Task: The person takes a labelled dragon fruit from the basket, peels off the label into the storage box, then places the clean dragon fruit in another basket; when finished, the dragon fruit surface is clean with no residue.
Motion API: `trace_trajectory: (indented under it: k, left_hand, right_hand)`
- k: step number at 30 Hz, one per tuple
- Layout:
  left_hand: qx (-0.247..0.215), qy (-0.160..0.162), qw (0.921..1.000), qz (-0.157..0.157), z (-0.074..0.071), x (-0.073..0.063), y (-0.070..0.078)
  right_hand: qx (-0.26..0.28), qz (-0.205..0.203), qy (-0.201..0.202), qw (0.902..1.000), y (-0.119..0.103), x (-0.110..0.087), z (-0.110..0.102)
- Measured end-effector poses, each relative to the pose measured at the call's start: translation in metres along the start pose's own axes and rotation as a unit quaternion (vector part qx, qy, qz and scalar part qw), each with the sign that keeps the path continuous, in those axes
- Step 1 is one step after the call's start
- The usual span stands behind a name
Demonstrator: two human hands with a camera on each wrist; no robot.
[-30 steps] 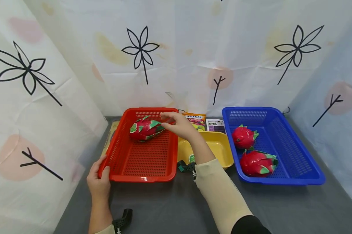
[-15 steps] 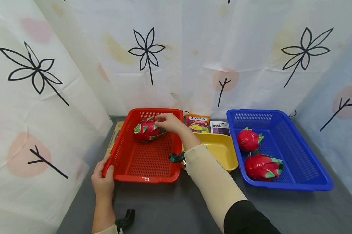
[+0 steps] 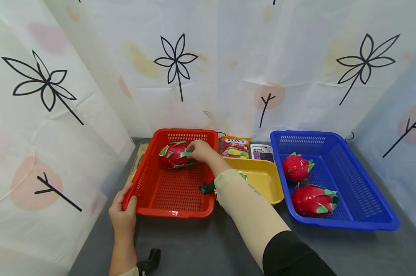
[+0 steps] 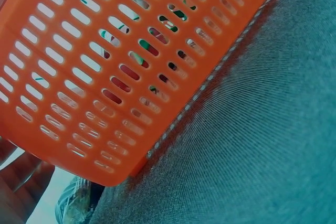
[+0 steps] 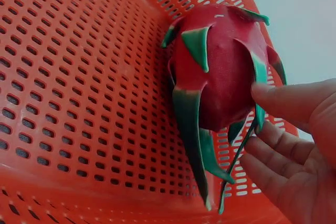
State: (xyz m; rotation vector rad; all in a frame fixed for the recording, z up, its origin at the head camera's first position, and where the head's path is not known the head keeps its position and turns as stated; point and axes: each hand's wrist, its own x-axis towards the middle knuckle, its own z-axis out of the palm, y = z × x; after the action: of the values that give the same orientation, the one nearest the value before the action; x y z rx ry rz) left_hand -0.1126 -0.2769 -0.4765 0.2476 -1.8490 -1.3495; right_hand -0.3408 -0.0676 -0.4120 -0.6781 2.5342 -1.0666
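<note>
In the head view, a pink dragon fruit (image 3: 174, 156) with green scales lies at the back of the red basket (image 3: 175, 213). My right hand (image 3: 202, 150) is at its right end. Up close in the right wrist view, the thumb presses the dragon fruit (image 5: 223, 72) near a green scale, and the curled fingers (image 5: 275, 153) lie by the trailing scale tips. My left hand (image 3: 123, 214) grips the red basket's near left corner, thumb at the inner side. The left wrist view shows the basket's slotted wall (image 4: 79, 77), with the fruit partly visible through it.
A blue basket (image 3: 360, 191) on the right holds two dragon fruits (image 3: 315, 200). Between the baskets stands a yellow tray (image 3: 263, 178), with a Fox's candy bag (image 3: 235, 147) and a white-and-purple packet (image 3: 262, 152) behind it. Patterned curtains surround the grey table (image 3: 194, 245).
My right hand has come down and left from above the red basket's right side onto the dragon fruit's end. The left hand keeps its grip on the corner. The head view has shifted slightly.
</note>
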Motion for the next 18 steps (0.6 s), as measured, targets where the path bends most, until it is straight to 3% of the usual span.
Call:
trace_trajectory:
  k: [6, 12, 18]
  left_hand:
    - [-0.011, 0.004, 0.9999, 0.002, 0.002, -0.001, 0.013]
    - [-0.015, 0.004, 0.9999, 0.004, 0.002, 0.000, 0.016]
    - [-0.010, 0.004, 0.9999, 0.003, 0.000, 0.001, 0.017]
  right_hand:
    - [-0.069, 0.003, 0.008, 0.9976, -0.005, 0.002, 0.007]
    - [-0.160, -0.017, -0.025, 0.9866, -0.011, 0.003, 0.012]
    - [-0.133, -0.031, -0.034, 0.9900, -0.020, -0.007, 0.009]
